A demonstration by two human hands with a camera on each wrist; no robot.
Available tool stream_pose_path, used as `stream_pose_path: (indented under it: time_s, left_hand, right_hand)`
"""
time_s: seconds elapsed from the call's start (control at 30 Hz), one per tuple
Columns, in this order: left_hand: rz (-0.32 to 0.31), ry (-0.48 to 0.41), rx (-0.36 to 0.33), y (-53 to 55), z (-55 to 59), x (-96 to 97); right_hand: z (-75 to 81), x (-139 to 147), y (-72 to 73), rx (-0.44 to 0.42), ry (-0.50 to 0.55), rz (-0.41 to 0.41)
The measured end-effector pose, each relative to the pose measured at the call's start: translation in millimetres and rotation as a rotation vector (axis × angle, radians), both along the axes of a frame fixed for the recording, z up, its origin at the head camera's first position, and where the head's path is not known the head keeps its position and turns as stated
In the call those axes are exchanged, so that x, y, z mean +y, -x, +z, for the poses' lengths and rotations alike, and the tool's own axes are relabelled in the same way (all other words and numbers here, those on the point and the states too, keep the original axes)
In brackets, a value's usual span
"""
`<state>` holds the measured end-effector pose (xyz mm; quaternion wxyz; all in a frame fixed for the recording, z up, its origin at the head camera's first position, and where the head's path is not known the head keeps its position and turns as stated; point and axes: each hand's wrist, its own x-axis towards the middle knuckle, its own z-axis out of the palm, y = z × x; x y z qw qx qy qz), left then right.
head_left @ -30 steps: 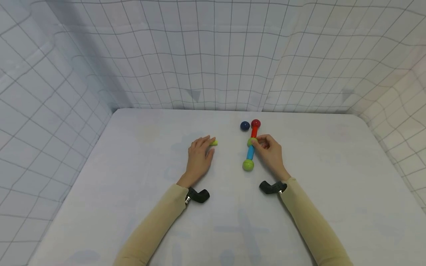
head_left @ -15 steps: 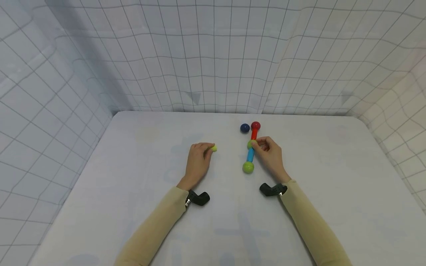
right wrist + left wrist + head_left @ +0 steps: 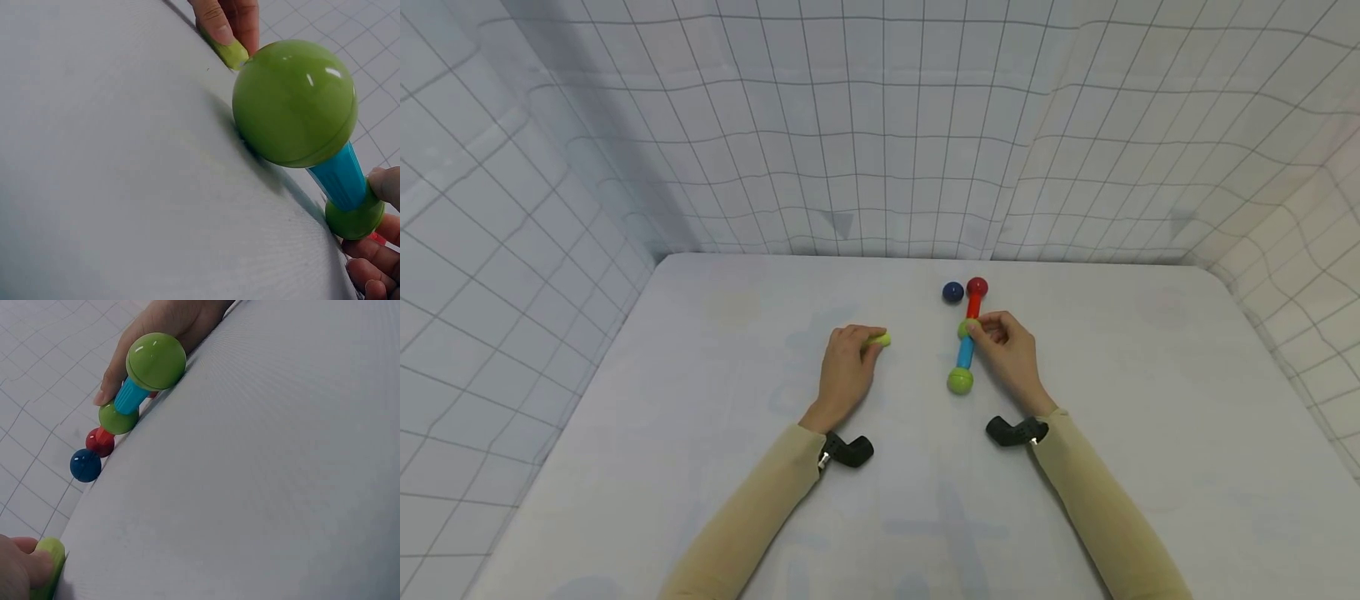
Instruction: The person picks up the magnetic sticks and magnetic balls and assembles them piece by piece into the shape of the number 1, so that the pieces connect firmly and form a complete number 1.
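Observation:
In the head view my left hand (image 3: 842, 371) pinches a short yellow-green rod (image 3: 884, 340) between thumb and fingers, low over the table. The left wrist view also shows the rod (image 3: 55, 551) between thumb and finger. My right hand (image 3: 1013, 358) grips the middle green ball (image 3: 350, 220) of a toy chain lying on the table. From that ball a red rod (image 3: 973, 306) runs back to a red ball (image 3: 977, 287). A blue rod (image 3: 965, 353) comes forward to a bigger-looking green ball (image 3: 960, 381). My right fingers partly hide the middle ball.
A loose dark blue ball (image 3: 952, 292) sits just left of the red ball. The white table (image 3: 737, 500) ends at the back against a hanging white sheet with a grid pattern (image 3: 880, 150); similar sheets hang at both sides.
My left hand, earlier stretched over the yellow-green rod, has drawn its fingers in and now pinches it. My right hand stays on the middle ball. The head view has tilted slightly.

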<state>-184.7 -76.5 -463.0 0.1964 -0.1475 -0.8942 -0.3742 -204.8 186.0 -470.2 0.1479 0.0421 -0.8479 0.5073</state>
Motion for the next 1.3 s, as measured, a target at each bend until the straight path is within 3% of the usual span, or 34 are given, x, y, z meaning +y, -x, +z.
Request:
stream_pose_path:
  time_s: [0.47,0.73,1.13,1.3]
  left_hand:
    - [0.009,0.042,-0.085,-5.4,-0.9,4.2]
    - [0.001,0.128,-0.053,-5.5,-3.3,4.8]
    - [-0.044,0.024,-0.033,-2.4,-3.8,6.2]
    - [-0.092,-0.104,-0.103,-1.8,-2.2,9.1]
  right_hand:
    - [-2.2,1.2,-1.9,-0.007,0.007,0.0]
    - [-3.1,1.4,-0.6,-0.003,0.002,0.001]
    - [0.2,0.3,2.9,0.017,-0.012,0.0]
    - [0.3,1.0,4.4,0.018,-0.007,0.005]
